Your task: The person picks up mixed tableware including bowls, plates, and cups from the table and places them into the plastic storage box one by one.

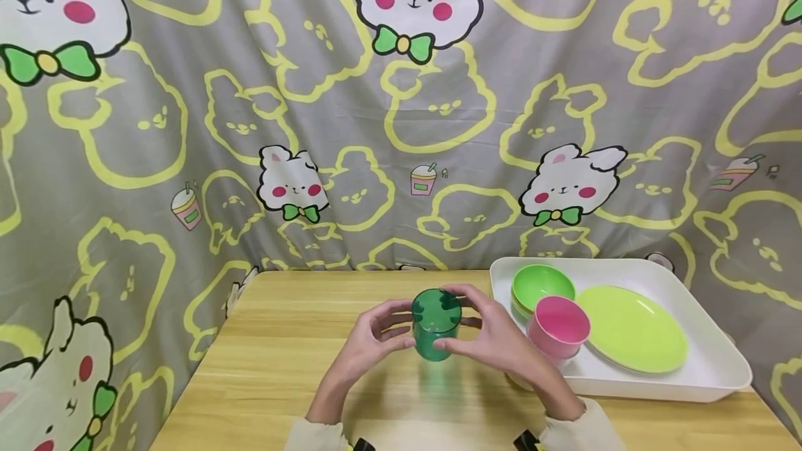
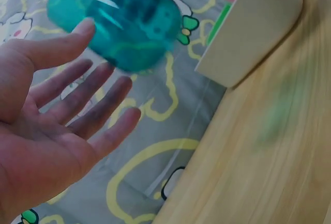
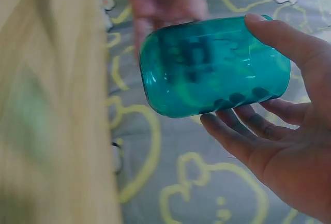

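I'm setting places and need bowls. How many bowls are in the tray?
2, as far as shows: a green bowl at the tray's back left and a pink bowl in front of it. The green one may be a stack, so more could be hidden.

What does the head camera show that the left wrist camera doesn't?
Only the head view shows both hands around the green cup above the wooden table, plus the green bowl, pink bowl and green plate inside the white tray. Only the left wrist view shows the left hand with its palm open and fingers straight, its thumb touching the cup. Both show the cup, the tray, the table and the printed cloth.
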`<action>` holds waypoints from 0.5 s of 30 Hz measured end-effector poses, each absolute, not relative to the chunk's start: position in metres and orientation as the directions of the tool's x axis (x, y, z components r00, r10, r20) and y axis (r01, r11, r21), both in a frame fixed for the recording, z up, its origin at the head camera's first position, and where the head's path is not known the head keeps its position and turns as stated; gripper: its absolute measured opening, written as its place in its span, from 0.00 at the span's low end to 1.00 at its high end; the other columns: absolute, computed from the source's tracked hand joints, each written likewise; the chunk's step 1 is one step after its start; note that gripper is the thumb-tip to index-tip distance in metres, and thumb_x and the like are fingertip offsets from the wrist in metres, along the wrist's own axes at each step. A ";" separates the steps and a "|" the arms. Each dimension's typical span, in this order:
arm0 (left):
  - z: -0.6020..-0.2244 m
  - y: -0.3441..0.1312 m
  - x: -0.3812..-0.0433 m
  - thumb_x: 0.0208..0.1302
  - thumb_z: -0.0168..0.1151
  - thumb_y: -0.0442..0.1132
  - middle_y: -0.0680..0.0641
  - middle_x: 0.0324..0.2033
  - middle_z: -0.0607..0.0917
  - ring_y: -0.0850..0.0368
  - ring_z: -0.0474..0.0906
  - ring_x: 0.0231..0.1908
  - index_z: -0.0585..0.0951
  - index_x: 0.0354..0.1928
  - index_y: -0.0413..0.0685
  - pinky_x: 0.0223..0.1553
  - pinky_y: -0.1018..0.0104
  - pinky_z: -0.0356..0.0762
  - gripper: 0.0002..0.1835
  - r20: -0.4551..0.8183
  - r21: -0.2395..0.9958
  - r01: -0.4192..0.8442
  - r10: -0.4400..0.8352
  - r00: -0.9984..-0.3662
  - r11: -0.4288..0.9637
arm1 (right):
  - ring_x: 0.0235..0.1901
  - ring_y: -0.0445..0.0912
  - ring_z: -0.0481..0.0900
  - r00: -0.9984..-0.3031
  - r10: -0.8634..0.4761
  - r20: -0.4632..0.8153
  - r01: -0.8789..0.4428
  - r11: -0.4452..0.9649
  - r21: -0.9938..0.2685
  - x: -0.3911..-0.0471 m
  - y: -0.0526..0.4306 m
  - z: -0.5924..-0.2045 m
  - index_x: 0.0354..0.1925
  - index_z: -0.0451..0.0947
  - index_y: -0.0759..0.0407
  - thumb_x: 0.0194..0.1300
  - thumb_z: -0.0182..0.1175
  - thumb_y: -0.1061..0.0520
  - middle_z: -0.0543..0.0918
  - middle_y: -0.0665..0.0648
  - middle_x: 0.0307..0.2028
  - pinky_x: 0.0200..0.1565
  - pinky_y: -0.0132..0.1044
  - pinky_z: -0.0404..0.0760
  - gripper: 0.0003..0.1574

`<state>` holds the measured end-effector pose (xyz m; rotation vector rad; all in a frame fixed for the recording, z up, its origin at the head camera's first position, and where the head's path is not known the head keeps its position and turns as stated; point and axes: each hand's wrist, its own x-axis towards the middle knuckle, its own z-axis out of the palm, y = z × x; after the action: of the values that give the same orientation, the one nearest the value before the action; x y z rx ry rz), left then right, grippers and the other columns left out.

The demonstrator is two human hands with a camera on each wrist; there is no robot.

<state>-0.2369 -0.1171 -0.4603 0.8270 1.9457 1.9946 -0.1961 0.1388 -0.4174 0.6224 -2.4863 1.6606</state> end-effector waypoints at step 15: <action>-0.472 -0.133 -0.242 0.73 0.62 0.31 0.38 0.65 0.76 0.32 0.75 0.61 0.79 0.64 0.43 0.58 0.62 0.81 0.19 0.168 0.956 0.242 0.368 -0.914 0.164 | 0.55 0.34 0.76 -0.867 -0.031 0.497 -0.424 0.570 -0.704 -0.158 0.237 -0.364 0.75 0.65 0.42 0.55 0.79 0.61 0.78 0.57 0.61 0.55 0.17 0.73 0.55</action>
<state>-0.2422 -0.1328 -0.4722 0.6099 2.3164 1.8696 -0.1578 0.2366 -0.3643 0.3667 -2.3723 1.2278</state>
